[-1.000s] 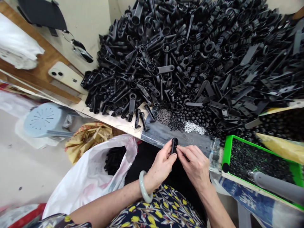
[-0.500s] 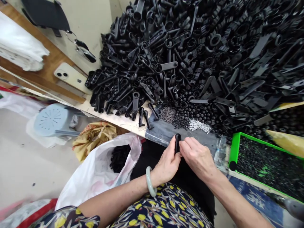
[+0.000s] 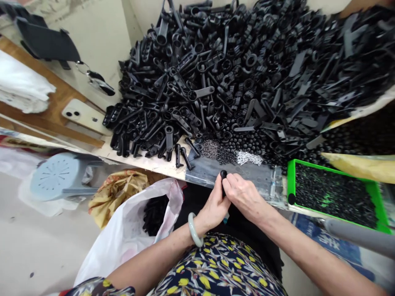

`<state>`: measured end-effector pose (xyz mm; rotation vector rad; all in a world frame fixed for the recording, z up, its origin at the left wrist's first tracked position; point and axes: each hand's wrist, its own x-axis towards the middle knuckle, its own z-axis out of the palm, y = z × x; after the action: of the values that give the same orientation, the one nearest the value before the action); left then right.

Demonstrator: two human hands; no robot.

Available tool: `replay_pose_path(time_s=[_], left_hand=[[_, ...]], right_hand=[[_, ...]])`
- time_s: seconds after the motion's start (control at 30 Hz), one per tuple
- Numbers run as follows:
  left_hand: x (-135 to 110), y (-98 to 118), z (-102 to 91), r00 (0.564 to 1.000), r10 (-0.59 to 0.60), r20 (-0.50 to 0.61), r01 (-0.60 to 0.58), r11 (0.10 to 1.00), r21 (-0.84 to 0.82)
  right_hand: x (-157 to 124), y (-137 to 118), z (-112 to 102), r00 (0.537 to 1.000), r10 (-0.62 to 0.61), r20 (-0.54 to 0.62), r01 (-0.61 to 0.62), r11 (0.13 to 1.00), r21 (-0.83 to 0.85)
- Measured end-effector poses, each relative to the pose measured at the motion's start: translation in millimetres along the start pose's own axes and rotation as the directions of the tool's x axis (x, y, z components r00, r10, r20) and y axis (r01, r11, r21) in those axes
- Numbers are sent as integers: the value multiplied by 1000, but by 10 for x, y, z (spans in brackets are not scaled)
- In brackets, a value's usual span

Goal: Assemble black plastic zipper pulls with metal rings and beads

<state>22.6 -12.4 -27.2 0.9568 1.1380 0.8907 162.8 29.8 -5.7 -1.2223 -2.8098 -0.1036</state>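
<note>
A small black plastic part point(image 3: 223, 174) with a rounded end stands up between the fingers of my left hand point(image 3: 214, 207), which is closed around it. My right hand point(image 3: 242, 192) presses against the part from the right, fingertips curled together; whatever they pinch is hidden. Both hands are in front of the bench edge, over a grey mat point(image 3: 203, 170). Just beyond them lie small heaps of silver pins point(image 3: 248, 158), tiny black pieces point(image 3: 226, 156) and grey-brown pieces point(image 3: 210, 149). A few loose black handle-like parts point(image 3: 184, 157) rest left of these heaps.
A large pile of black plastic parts point(image 3: 200, 92) covers the bench behind. A green tray point(image 3: 291, 181) of small black pieces stands right. Left are a phone point(image 3: 83, 117), a blue stool point(image 3: 55, 174) and a white bag point(image 3: 114, 234) holding black parts.
The view has shifted, showing more of the bench's right side. My right fingers have closed in over the black part, and less of it shows now. My left hand keeps its hold.
</note>
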Motion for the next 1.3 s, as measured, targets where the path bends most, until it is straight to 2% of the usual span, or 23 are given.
replay_pose_path(time_s=[0.13, 0.23, 0.37, 0.47, 0.7, 0.9, 0.97, 1.1, 1.17, 1.3], left_hand=[[18, 51, -58, 991, -66, 113, 98, 948, -302], [14, 82, -79, 982, -111, 150, 166, 884, -437], [-6, 77, -72, 982, -145, 123, 186, 874, -449], [-6, 67, -59, 984, -146, 99, 175, 880, -443], [89, 158, -3, 981, -190, -24, 152, 848, -508], [135, 150, 32, 963, -235, -134, 140, 855, -499], [145, 158, 35, 967, -231, -106, 146, 846, -513], [153, 192, 41, 975, -216, -53, 156, 836, -527], [152, 203, 43, 973, -222, -57, 161, 841, -517], [153, 214, 45, 972, -227, -66, 165, 853, -495]], right_hand=[[-155, -4, -23, 999, -43, 27, 43, 999, -15], [-270, -68, -9, 997, -71, 24, 72, 995, -62], [-316, -200, 57, 997, -51, 61, 58, 990, -126], [-320, -229, 114, 999, -12, 47, 16, 997, -74], [-362, -46, 52, 996, 69, -53, -62, 990, 124], [-251, 53, -33, 986, 108, -126, -79, 975, 210], [-217, 106, -20, 979, 182, -98, -141, 935, 327], [-181, 231, 37, 939, 343, 10, -279, 748, 603], [-169, 282, 58, 929, 368, 33, -294, 684, 668], [-144, 341, 66, 923, 382, 52, -302, 632, 714]])
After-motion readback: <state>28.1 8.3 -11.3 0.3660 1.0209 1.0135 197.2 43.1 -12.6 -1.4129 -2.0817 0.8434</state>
